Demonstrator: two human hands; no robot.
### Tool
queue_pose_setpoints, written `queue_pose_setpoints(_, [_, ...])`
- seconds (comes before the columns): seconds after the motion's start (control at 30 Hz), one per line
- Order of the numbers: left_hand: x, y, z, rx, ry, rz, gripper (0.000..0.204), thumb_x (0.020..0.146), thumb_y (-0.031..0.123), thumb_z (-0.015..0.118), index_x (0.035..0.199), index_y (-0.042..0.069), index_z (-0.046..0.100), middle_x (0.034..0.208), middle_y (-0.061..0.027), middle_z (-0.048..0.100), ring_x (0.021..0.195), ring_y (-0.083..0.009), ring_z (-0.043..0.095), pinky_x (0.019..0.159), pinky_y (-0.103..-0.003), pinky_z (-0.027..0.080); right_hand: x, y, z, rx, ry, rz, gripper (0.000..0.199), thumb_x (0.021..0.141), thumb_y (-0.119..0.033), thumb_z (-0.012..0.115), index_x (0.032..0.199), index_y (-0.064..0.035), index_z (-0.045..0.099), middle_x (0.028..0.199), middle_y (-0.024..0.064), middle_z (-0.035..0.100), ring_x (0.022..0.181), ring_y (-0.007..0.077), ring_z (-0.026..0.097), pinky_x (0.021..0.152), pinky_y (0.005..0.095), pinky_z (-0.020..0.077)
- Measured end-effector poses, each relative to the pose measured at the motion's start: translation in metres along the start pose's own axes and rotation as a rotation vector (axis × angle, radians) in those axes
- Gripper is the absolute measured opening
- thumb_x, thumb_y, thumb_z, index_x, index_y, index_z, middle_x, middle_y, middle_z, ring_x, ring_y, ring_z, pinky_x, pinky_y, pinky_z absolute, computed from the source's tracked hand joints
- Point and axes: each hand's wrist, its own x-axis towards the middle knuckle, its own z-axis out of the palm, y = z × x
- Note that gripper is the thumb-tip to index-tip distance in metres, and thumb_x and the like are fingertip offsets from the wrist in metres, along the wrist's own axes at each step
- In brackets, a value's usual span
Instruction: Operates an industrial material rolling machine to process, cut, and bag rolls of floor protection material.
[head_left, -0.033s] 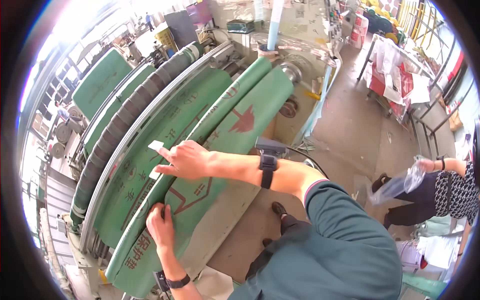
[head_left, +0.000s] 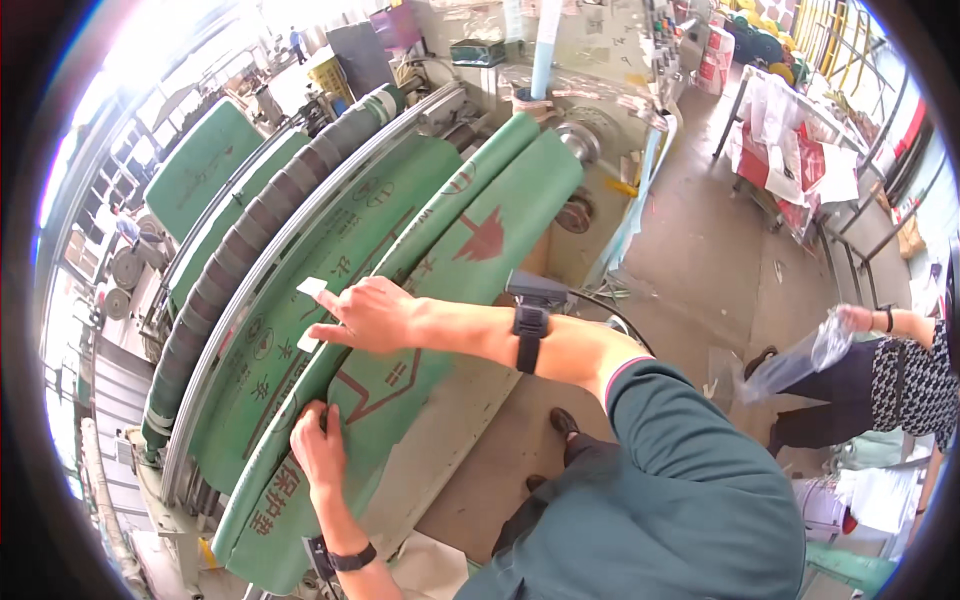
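Note:
A long green sheet (head_left: 430, 290) with dark red printing lies over the machine, with a rolled fold running along its length. My left hand (head_left: 318, 450) is closed on the near part of this fold, its fingers curled and the thumb pressed against the sheet. Farther along the fold, my right hand (head_left: 375, 315) reaches across with index finger and thumb apart. One small white slip (head_left: 311, 287) is at the index fingertip and another white slip (head_left: 307, 341) is by the thumb. Its other fingers are curled under. Dark straps with small devices circle both wrists.
Beyond the sheet runs a metal rail beside a dark wrapped roller (head_left: 250, 215). A machine housing (head_left: 600, 65) stands at the far end. At right, another person's hand (head_left: 857, 318) holds clear plastic. A cart (head_left: 790, 150) carries white and red material.
My hands stay almost in place on the green sheet, with the white slips still at my right fingers. The other person's hand with the clear plastic has risen slightly.

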Motion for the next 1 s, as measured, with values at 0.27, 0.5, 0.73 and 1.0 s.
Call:
queue_pose_setpoints(0.27, [0.015,0.083,-0.035,0.744,0.563,0.447,0.018,0.079,0.017,0.065,0.094,0.007,0.064,0.092,-0.0139,0.064,0.086,-0.0281,0.063,0.078,-0.041,0.046,-0.034,-0.013,0.008,0.049,-0.004,0.048,0.074,0.095,-0.058,0.036,0.134,0.0053,0.040,0.081,0.0214,0.064,0.070,0.0378,0.064,0.065,0.0446,0.0511])
queue_pose_setpoints(0.5, [-0.053,0.002,0.024,0.429,0.090,0.188,0.035,0.080,0.012,0.060,0.115,0.006,0.061,0.120,-0.0146,0.062,0.114,-0.0257,0.058,0.095,-0.040,0.042,-0.125,0.084,0.009,-0.276,0.391,-0.075,0.054,0.089,-0.041,0.054,0.133,-0.0105,0.049,0.109,0.0143,0.064,0.096,0.0300,0.064,0.081,0.0384,0.0515])
queue_pose_setpoints(0.73, [-0.100,-0.001,0.052,0.480,0.047,0.101,0.073,0.075,0.016,0.069,0.142,0.017,0.040,0.152,-0.0105,0.028,0.140,-0.0297,0.026,0.112,-0.043,0.025,-0.111,0.154,-0.077,-0.481,0.590,0.313,0.069,0.087,-0.041,0.062,0.141,-0.0064,0.036,0.088,0.0089,0.064,0.081,0.0280,0.061,0.067,0.0407,0.0497])
queue_pose_setpoints(1.0, [-0.089,0.001,0.031,0.318,0.029,0.087,0.085,0.066,0.005,0.074,0.142,0.020,0.040,0.148,-0.0077,0.034,0.138,-0.0260,0.031,0.112,-0.043,0.027,-0.140,0.097,0.009,-0.310,0.301,-0.090,0.067,0.079,-0.009,0.068,0.140,-0.0094,0.041,0.106,0.0082,0.067,0.095,0.0260,0.062,0.081,0.0366,0.0488])
